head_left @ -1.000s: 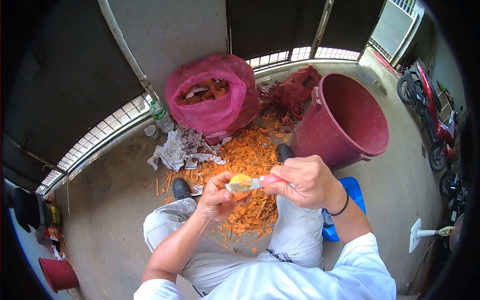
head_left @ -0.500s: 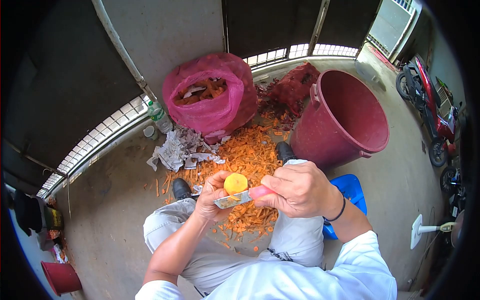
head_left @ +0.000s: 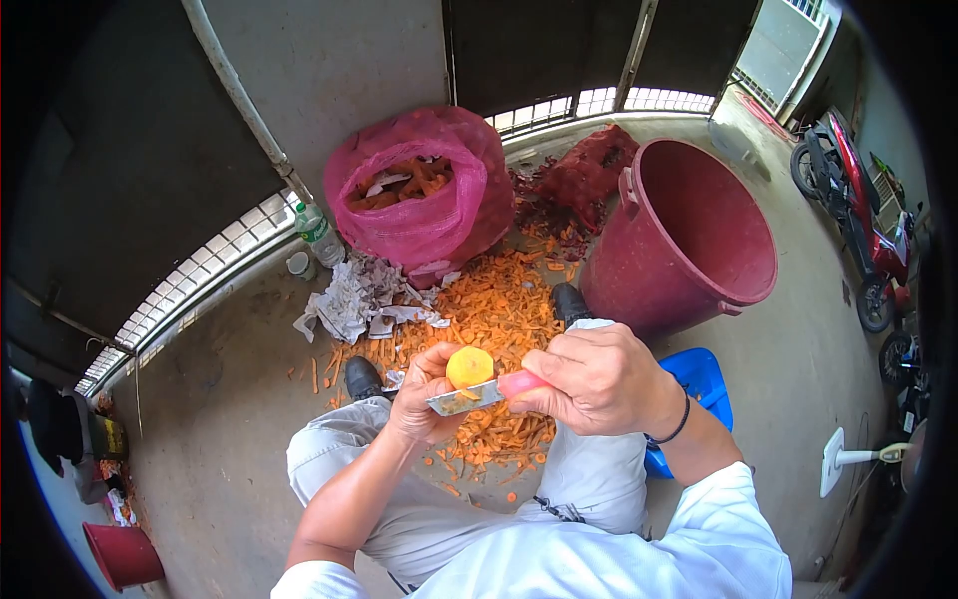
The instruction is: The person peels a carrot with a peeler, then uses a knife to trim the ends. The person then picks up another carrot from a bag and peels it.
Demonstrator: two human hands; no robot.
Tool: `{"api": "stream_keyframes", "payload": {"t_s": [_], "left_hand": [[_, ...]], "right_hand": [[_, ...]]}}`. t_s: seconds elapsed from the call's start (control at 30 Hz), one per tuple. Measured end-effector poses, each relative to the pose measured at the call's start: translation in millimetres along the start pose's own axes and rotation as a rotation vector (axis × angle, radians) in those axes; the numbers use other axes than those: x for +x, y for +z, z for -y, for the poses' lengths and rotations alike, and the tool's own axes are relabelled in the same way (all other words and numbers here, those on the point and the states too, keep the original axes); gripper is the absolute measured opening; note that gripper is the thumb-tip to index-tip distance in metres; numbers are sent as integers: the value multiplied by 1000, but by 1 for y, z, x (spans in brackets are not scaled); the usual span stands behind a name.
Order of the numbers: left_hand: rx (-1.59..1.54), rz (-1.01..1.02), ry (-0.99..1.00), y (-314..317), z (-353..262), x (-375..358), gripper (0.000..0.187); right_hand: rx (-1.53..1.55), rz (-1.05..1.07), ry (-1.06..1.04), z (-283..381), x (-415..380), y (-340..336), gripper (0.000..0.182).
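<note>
While left hand [head_left: 424, 396] grips carrot [head_left: 470, 366], right hand [head_left: 594, 374] clasps knife [head_left: 489, 391], blade [head_left: 461, 399] at carrot's 6 o'clock. Tub [head_left: 629, 270] sits at 2 o'clock.

The grey floor [head_left: 220, 479] bears a broad litter of orange peelings [head_left: 504, 299], with crumpled paper [head_left: 349, 297] beside them. A pink mesh bag [head_left: 454, 235], a green-capped bottle [head_left: 319, 238], a white cup [head_left: 299, 265], a large dark-red bin [head_left: 634, 255], a small red bucket [head_left: 125, 556] and a red motorcycle [head_left: 853, 190] also stand on it.
</note>
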State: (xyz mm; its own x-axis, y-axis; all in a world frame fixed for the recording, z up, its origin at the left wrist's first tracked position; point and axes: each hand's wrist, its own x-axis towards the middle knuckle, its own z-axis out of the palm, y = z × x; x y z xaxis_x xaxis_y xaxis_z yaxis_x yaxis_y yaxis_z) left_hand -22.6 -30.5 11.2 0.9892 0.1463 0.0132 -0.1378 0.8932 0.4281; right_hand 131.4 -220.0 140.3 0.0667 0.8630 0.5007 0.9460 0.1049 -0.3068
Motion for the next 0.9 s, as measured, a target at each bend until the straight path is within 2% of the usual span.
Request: {"api": "stream_keyframes", "payload": {"t_s": [0.43, 0.5, 0.6, 0.73, 0.8, 0.9], "left_hand": [[71, 108, 29, -2, -1, -1, 49], [105, 128, 10, 0, 3, -3, 50], [111, 109, -24, 1, 1, -2, 54], [61, 98, -2, 3, -4, 2, 49], [42, 62, -15, 1, -4, 0, 47], [44, 24, -15, -7, -1, -2, 47]], "right_hand": [[53, -1, 14, -16, 3, -5, 31], [12, 33, 134, -27, 3, -10, 31], [88, -35, 166, -25, 5, -10, 31], [79, -7, 133, -18, 9, -17, 31], [103, 30, 12, -6, 10, -12, 31], [57, 60, -4, -3, 9, -8, 32]]}}
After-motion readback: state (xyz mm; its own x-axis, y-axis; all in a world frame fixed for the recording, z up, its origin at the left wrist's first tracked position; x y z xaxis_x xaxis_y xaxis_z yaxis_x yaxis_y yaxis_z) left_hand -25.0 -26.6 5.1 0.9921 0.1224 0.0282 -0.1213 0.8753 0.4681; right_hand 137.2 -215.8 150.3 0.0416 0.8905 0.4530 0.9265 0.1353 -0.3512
